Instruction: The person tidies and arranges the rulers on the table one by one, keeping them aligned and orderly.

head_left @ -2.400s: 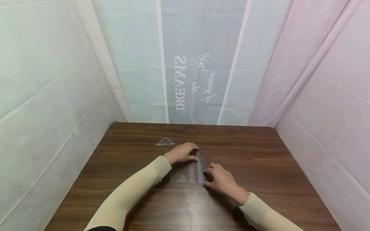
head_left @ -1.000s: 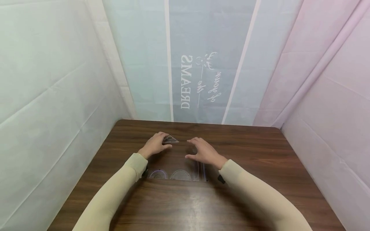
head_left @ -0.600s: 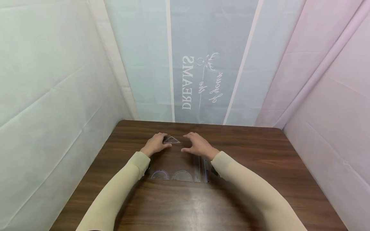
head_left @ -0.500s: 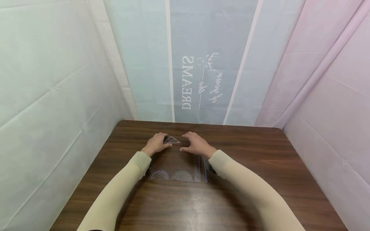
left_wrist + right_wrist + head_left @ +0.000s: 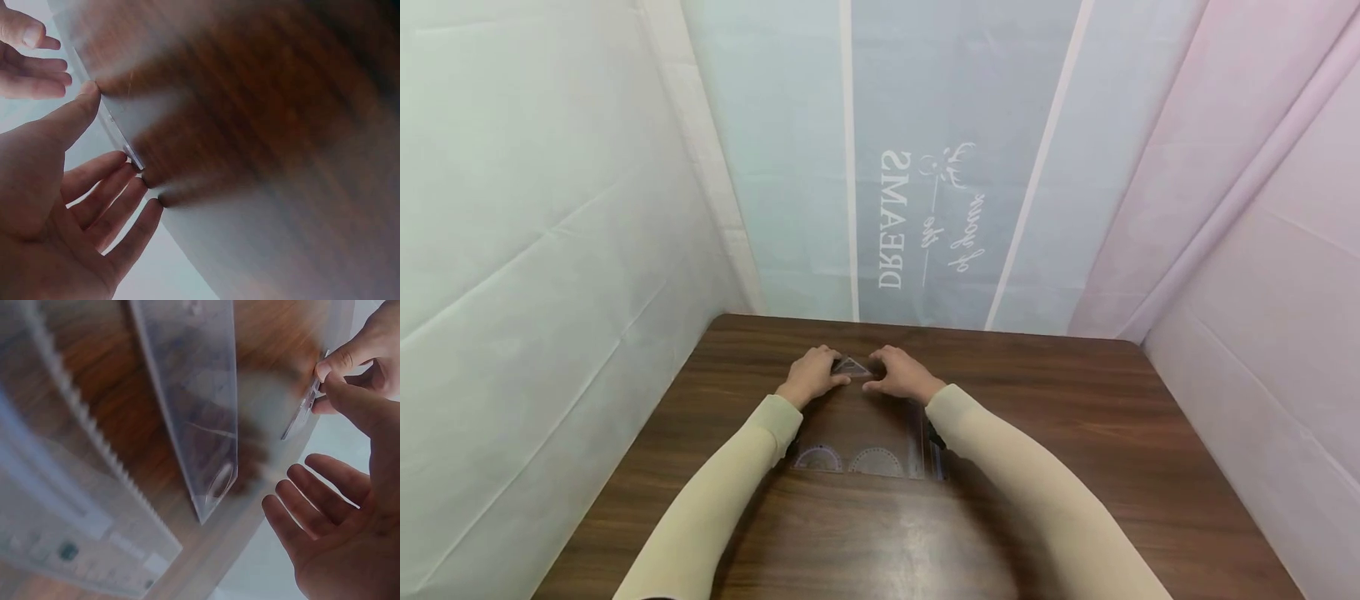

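A clear triangular set square [image 5: 852, 368] lies flat near the back of the table. My left hand [image 5: 810, 373] is at its left corner, thumb in front and fingers behind. In the left wrist view, the thumb and fingers close on the thin edge of the set square [image 5: 127, 145]. My right hand [image 5: 904, 375] hovers by the right corner with its fingers spread loosely and apart from it. In the right wrist view, the right hand [image 5: 340, 531] holds nothing, and the left hand [image 5: 362, 356] pinches the set square [image 5: 301, 415].
Two clear protractors [image 5: 818, 460] lie side by side nearer the front. Right of them are a plain clear ruler [image 5: 194, 381] and another ruler [image 5: 81, 519] with a wavy edge, partly under the right forearm. White cloth walls [image 5: 550, 208] border the wooden table [image 5: 820, 542].
My left hand moved from the plain ruler to the set square. My right hand left the rulers and moved back and left towards the set square's right corner. The view shifted slightly.
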### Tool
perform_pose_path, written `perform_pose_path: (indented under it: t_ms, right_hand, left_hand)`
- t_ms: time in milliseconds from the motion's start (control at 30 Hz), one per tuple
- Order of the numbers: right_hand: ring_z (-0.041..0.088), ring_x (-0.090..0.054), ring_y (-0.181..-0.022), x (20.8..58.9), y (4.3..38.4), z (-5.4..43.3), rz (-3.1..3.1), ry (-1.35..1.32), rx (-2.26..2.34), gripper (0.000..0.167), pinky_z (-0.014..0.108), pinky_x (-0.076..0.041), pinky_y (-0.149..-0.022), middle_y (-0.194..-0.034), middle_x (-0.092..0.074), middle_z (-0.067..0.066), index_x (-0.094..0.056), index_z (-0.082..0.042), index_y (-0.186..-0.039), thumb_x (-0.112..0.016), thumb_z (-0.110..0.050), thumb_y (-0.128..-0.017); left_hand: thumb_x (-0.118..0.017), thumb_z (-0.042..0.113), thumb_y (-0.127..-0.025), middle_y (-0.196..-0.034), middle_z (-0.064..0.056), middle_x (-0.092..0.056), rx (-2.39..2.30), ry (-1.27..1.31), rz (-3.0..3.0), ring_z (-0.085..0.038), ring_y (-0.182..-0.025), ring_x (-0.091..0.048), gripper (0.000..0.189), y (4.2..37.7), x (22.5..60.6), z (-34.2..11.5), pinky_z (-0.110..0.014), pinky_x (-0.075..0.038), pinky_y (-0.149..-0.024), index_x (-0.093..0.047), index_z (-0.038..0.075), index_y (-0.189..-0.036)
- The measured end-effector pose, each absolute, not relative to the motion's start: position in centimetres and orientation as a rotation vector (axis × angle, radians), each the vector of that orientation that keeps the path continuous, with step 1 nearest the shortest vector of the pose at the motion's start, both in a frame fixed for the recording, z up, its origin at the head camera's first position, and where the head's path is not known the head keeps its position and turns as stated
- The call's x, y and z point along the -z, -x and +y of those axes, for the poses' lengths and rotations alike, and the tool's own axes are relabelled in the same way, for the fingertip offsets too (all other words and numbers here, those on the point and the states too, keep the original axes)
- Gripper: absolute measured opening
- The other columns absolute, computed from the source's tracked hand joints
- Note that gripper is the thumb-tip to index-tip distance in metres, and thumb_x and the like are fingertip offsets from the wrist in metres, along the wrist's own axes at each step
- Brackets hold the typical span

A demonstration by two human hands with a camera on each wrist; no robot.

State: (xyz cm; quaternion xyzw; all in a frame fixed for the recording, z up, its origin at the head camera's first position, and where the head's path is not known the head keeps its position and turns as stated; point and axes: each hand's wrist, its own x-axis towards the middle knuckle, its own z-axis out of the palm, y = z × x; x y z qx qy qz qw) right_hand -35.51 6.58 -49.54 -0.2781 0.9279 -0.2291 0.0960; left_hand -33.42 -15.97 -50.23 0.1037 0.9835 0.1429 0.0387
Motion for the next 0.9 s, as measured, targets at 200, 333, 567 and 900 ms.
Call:
perform_pose_path:
  t_ms: [200,333,567,900]
  right_hand:
    - [0.034,-0.058,-0.137,50.1,36.0,5.8,2.765,0.829,0.707,0.067,0.048,-0.048,-0.115,-0.144,-0.061,0.019,-0.06,0.002,-0.147,-0.084,-0.034,-0.097]
    - [0.035,-0.058,-0.137,50.2,36.1,5.3,2.759,0.834,0.702,0.066,0.047,-0.047,-0.116,-0.145,-0.062,0.02,-0.06,0.003,-0.147,-0.084,-0.032,-0.097]
    - [0.033,-0.061,-0.129,50.6,36.2,4.9,2.783,0.839,0.653,0.06,0.046,-0.05,-0.111,-0.138,-0.063,0.018,-0.064,0.003,-0.143,-0.084,-0.03,-0.097]
    - [0.022,-0.06,-0.102,50.7,35.6,4.2,2.868,0.787,0.556,0.051,0.04,-0.054,-0.091,-0.121,-0.064,0.01,-0.071,-0.003,-0.138,-0.083,-0.031,-0.098]
  left_hand:
    - [-0.078,0.046,-0.098,-0.137,-0.014,-0.064,-0.413,-0.299,3.034,-0.034,-0.126,-0.062,0.065,33.5,50.2,-15.8,-0.052,-0.057,-0.099,-0.064,0.005,-0.146]
    - [-0.078,0.045,-0.098,-0.138,-0.014,-0.065,-0.403,-0.292,3.04,-0.034,-0.127,-0.061,0.063,33.5,50.3,-15.9,-0.053,-0.057,-0.1,-0.065,0.006,-0.146]
    - [-0.079,0.043,-0.098,-0.133,-0.016,-0.067,-0.414,-0.292,3.057,-0.035,-0.121,-0.064,0.058,33.3,50.5,-15.6,-0.052,-0.059,-0.095,-0.069,0.006,-0.142]
    - [-0.082,0.036,-0.096,-0.121,-0.016,-0.07,-0.432,-0.286,3.065,-0.035,-0.109,-0.069,0.05,33.5,50.7,-14.9,-0.049,-0.061,-0.088,-0.074,0.005,-0.135]
